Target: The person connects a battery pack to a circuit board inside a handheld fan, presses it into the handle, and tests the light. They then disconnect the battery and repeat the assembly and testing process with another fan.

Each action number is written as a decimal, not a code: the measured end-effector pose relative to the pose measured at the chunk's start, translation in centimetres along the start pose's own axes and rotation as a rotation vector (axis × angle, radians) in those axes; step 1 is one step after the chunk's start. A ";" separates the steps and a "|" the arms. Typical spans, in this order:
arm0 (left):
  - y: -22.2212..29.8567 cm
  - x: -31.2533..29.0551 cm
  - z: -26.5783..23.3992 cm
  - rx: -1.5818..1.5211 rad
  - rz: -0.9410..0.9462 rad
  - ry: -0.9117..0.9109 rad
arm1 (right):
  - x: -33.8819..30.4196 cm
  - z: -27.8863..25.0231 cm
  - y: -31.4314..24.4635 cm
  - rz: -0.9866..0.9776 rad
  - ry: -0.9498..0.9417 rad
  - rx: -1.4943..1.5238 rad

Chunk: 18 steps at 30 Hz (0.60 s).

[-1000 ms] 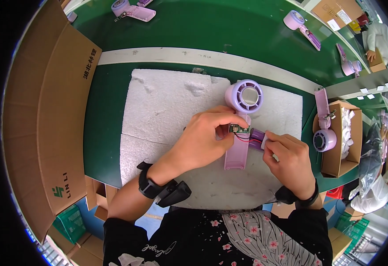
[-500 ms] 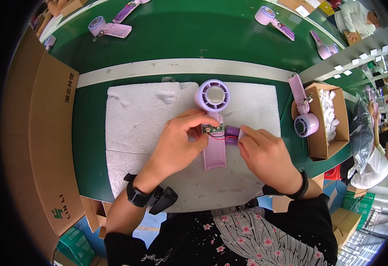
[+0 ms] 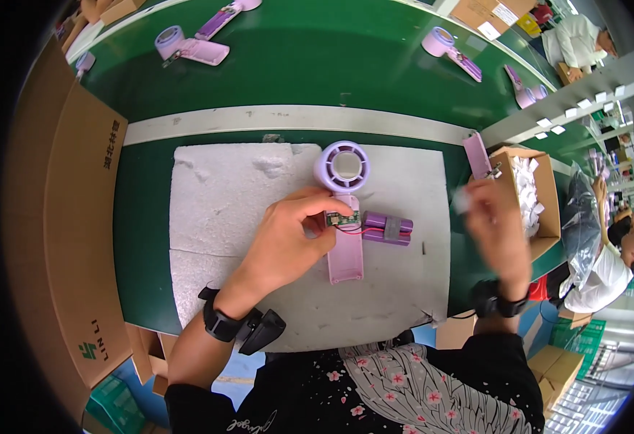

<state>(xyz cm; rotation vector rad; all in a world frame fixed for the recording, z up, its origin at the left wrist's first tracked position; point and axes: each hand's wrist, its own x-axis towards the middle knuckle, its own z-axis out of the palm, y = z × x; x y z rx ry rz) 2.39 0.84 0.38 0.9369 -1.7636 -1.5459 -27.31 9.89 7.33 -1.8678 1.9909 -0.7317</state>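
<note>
On a white foam sheet [image 3: 223,181] lies a small handheld fan with a round lilac head [image 3: 345,166] and an open pink handle shell [image 3: 346,262]. My left hand [image 3: 288,235] pinches a green circuit board [image 3: 344,218] between thumb and forefinger over the handle's upper part. Red and black wires run from the board to a purple two-cell battery pack [image 3: 400,231], which rests beside the handle with a grey patch across it. My right hand [image 3: 498,224], blurred by motion, is off the foam's right edge with a small white piece [image 3: 463,200] at its fingertips.
A carton of white scraps [image 3: 527,199] stands at the right, another opened fan shell [image 3: 478,154] beside it. A tall cardboard box [image 3: 64,239] walls the left. Beyond a pale rail [image 3: 288,116], more fan parts [image 3: 201,50] lie on the green surface. Other people sit at the right.
My right hand has left the battery pack and swung right with the white piece, uncovering the pack and its grey patch. My left hand keeps its pinch on the circuit board.
</note>
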 end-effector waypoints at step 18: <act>-0.3 -0.1 -2.1 -0.021 -0.083 -0.038 | -4.5 7.2 -21.5 -0.842 -1.328 1.677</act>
